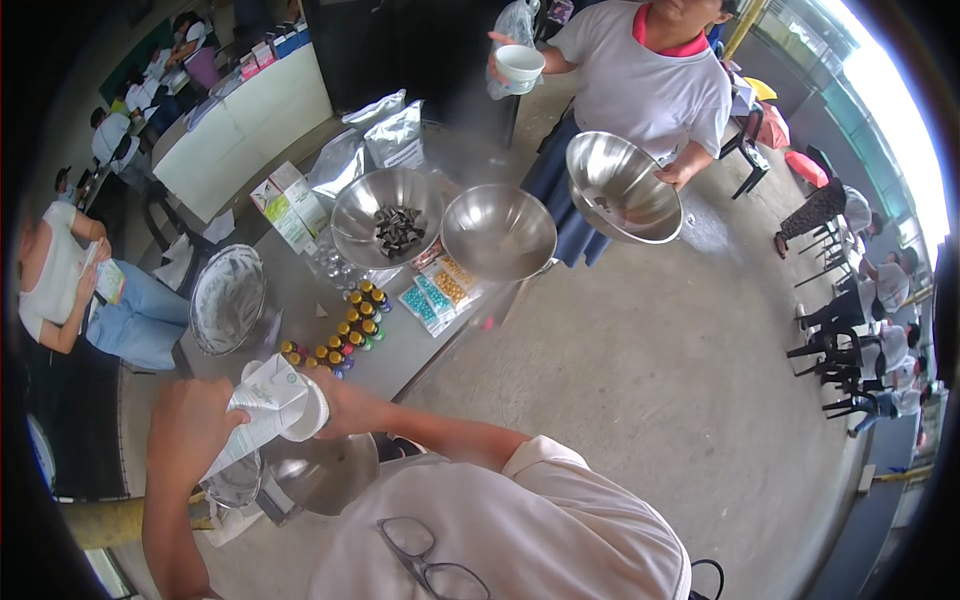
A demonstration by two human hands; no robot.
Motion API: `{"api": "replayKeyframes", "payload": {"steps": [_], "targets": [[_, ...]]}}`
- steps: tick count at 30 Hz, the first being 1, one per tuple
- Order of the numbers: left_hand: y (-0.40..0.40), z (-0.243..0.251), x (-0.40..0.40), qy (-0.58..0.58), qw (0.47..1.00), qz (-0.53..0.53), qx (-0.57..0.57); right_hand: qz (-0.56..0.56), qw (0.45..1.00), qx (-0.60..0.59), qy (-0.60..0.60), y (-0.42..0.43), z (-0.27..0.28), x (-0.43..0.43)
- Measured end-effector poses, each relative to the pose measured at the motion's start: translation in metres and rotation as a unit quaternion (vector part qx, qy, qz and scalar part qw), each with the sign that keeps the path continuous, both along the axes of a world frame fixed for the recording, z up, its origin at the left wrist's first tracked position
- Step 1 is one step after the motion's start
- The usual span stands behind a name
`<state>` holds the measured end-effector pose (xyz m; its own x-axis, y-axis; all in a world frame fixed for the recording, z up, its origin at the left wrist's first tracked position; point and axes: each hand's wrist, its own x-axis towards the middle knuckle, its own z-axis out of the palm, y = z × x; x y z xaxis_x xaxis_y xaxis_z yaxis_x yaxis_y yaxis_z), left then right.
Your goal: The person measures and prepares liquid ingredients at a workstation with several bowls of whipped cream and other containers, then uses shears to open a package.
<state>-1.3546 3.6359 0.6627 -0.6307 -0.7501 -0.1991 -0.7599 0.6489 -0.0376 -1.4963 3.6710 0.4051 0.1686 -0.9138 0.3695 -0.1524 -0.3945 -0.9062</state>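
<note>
My left hand grips a white printed carton, held tilted with its top at the mouth of a white cup. My right hand is closed around the far side of that cup. Whether liquid passes between them cannot be seen. Just beyond my hands, several small bottles with yellow caps stand in rows on the grey table. Below my wrists are a steel bowl and a clear container, both partly hidden.
A steel bowl of dark pieces stands beside another steel bowl. Bead packets, silver pouches, cartons and a foil-lined basin surround them. Opposite, a person holds a tilted bowl and a tub.
</note>
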Motion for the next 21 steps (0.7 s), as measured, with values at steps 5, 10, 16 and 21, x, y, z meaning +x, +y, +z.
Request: {"api": "replayKeyframes", "payload": {"steps": [5, 10, 16, 21], "targets": [[-0.002, -0.006, 0.0, -0.007, 1.0, -0.014, -0.006, -0.004, 1.0, -0.011, -0.005, -0.002, -0.008, -0.001], [-0.004, -0.005, -0.005, -0.012, 1.0, -0.023, 0.003, -0.01, 1.0, -0.015, 0.001, -0.005, -0.015, -0.001], [-0.004, -0.007, -0.011, -0.024, 0.999, -0.042, -0.012, -0.015, 0.999, -0.034, 0.022, -0.006, -0.009, -0.004], [-0.004, -0.014, 0.001, 0.003, 0.998, -0.062, -0.02, -0.005, 1.0, 0.01, 0.026, -0.011, -0.013, 0.003]]}}
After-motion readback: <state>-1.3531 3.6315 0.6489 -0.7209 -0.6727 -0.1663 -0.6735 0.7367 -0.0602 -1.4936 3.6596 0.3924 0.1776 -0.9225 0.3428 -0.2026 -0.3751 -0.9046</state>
